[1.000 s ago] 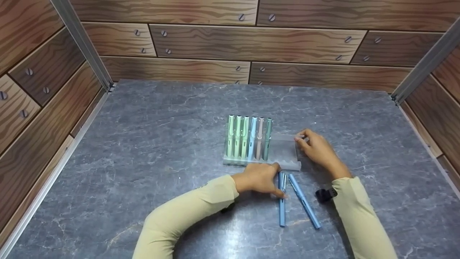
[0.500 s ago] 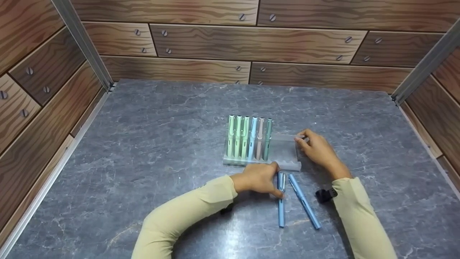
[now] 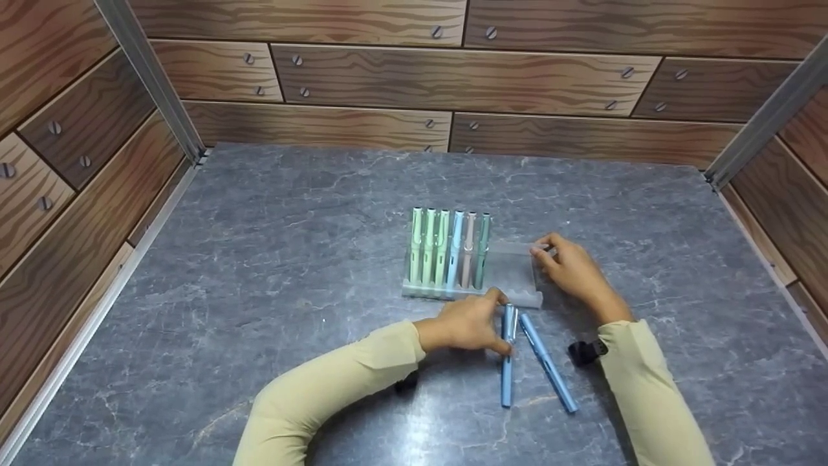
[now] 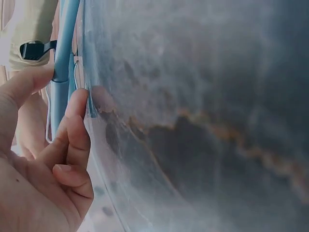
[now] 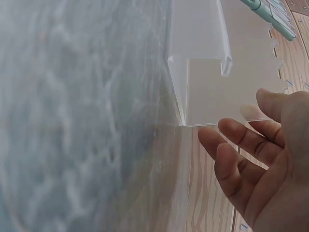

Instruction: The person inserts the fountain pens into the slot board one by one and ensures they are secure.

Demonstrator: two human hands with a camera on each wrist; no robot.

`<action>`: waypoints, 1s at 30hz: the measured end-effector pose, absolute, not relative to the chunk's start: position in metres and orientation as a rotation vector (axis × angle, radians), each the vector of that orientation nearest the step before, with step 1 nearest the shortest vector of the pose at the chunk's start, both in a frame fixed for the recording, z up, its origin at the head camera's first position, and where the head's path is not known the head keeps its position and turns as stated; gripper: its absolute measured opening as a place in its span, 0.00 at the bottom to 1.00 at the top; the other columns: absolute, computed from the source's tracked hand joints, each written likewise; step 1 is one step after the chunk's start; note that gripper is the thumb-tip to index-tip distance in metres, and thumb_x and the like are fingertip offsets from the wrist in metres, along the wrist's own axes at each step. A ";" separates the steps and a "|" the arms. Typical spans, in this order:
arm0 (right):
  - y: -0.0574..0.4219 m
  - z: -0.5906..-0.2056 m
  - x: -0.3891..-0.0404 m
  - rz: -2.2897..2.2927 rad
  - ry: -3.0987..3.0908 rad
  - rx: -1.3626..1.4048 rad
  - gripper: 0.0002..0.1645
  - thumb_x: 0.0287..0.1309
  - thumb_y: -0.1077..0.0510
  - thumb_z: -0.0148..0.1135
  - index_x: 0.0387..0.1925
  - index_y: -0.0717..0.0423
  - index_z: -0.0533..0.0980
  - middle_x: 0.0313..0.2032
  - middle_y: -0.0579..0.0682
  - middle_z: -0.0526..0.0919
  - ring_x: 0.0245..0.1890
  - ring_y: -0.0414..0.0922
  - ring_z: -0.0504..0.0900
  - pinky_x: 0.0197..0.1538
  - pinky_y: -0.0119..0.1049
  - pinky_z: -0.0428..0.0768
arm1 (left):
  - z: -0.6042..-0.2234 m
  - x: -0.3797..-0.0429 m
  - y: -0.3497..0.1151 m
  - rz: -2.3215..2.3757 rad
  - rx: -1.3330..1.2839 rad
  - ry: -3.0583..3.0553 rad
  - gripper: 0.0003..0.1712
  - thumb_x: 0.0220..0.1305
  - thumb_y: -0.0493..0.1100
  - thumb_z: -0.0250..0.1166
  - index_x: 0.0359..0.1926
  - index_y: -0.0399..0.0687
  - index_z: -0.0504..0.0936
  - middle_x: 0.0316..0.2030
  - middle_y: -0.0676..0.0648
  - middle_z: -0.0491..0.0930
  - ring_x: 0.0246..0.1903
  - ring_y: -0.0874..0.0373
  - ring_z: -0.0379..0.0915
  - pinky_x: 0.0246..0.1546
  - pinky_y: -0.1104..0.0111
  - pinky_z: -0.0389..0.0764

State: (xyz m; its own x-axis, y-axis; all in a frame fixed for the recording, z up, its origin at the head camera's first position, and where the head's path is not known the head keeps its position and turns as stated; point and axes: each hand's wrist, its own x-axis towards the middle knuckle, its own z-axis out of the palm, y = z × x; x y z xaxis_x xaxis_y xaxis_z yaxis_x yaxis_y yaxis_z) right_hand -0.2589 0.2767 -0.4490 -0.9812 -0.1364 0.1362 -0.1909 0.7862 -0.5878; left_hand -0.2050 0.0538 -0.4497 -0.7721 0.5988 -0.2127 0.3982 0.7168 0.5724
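A clear plastic pen stand (image 3: 511,266) holds a row of upright-leaning pens: light green ones (image 3: 427,249), a light blue one (image 3: 455,249), a greyish-pink one (image 3: 468,249) and a dark green one (image 3: 482,249). In front of it, my left hand (image 3: 471,322) pinches a blue pen (image 3: 507,382) between thumb and fingers; the left wrist view shows the thumb against this pen (image 4: 61,96). A second blue pen (image 3: 550,366) lies slanted on the table, to the right. My right hand (image 3: 576,268) pinches the stand's right edge, thumb on its clear panel (image 5: 227,94) in the right wrist view.
The grey marbled tabletop (image 3: 291,259) is bordered by wood-patterned walls (image 3: 362,77) at the back and sides. Metal posts (image 3: 149,77) stand at the back corners. A black wrist camera (image 3: 587,351) sits by the right sleeve.
The left hand and the blue pen in it have shifted slightly, the pen's top end now a little nearer the stand. The right hand, stand and other blue pen stay put.
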 end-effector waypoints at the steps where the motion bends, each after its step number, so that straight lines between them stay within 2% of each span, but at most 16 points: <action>1: 0.276 -0.449 -0.259 0.967 -2.886 0.265 0.15 0.70 0.54 0.52 0.47 0.62 0.74 0.32 0.58 0.83 0.26 0.39 0.77 0.34 0.36 0.74 | -0.450 -0.205 0.054 0.748 0.758 2.525 0.44 0.42 0.58 0.78 0.59 0.56 0.66 0.28 0.56 0.78 0.24 0.62 0.72 0.22 0.70 0.73; 8: 0.277 -0.450 -0.259 0.965 -2.885 0.257 0.15 0.69 0.53 0.52 0.47 0.62 0.74 0.34 0.59 0.83 0.27 0.40 0.78 0.35 0.37 0.74 | -0.451 -0.204 0.054 0.889 0.686 2.463 0.43 0.42 0.51 0.79 0.58 0.57 0.66 0.23 0.57 0.75 0.22 0.62 0.71 0.23 0.70 0.72; 16: 0.277 -0.448 -0.258 0.916 -2.921 0.230 0.17 0.70 0.51 0.52 0.49 0.60 0.74 0.37 0.59 0.84 0.29 0.44 0.82 0.37 0.39 0.75 | -0.452 -0.203 0.051 1.094 0.666 2.341 0.42 0.45 0.41 0.77 0.58 0.57 0.64 0.21 0.55 0.83 0.18 0.65 0.75 0.21 0.73 0.69; 22: 0.277 -0.448 -0.259 0.906 -2.915 0.234 0.18 0.70 0.50 0.51 0.49 0.60 0.74 0.36 0.59 0.84 0.31 0.46 0.82 0.36 0.39 0.74 | -0.450 -0.200 0.047 1.169 0.683 2.326 0.43 0.45 0.40 0.77 0.60 0.58 0.63 0.21 0.54 0.83 0.17 0.64 0.75 0.19 0.72 0.71; 30: 0.277 -0.449 -0.259 0.921 -2.910 0.239 0.18 0.70 0.50 0.52 0.49 0.61 0.74 0.35 0.59 0.83 0.30 0.44 0.80 0.36 0.38 0.75 | -0.445 -0.198 0.043 1.300 0.699 2.273 0.43 0.47 0.37 0.75 0.61 0.60 0.62 0.22 0.53 0.83 0.19 0.62 0.77 0.19 0.72 0.75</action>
State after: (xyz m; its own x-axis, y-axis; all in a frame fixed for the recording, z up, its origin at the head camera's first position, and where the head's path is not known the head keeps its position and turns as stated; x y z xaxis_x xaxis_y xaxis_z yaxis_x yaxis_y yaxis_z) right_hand -0.2589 0.2768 -0.4490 -0.9846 -0.1242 0.1230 -0.1724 0.8070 -0.5648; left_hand -0.1980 0.0429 -0.4449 -0.7815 0.6134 -0.1143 0.2125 0.4339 0.8755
